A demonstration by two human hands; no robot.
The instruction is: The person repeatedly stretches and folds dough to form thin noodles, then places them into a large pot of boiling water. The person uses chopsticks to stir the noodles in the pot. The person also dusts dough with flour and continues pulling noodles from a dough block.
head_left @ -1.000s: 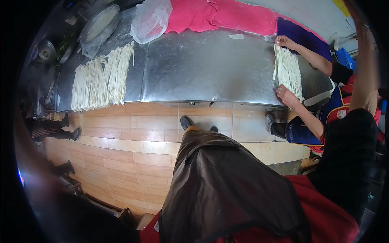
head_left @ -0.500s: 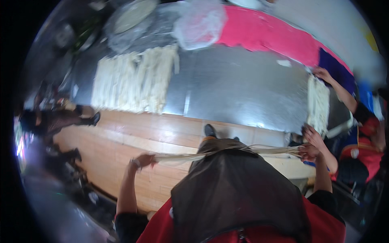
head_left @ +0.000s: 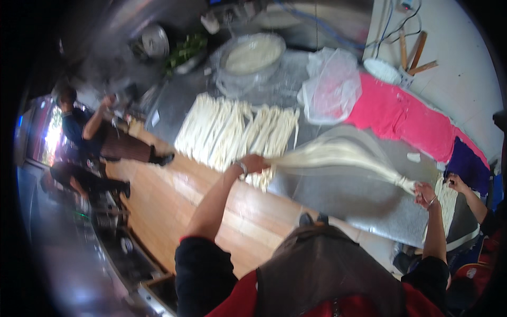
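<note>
Left hand (head_left: 254,163), right hand (head_left: 424,195) closed around ends of noodle bundle (head_left: 338,154).

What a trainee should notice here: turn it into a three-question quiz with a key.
1. True or false: the person's left hand and right hand hold opposite ends of one noodle bundle.
2. Choose the colour of the cloth nearest the co-worker's hand: A green, B purple, C yellow.
3. Fill in, as the picture shows it: the white plastic bag lies at the ____ end of the pink cloth.

Key: 1 true; 2 B; 3 left.
</note>
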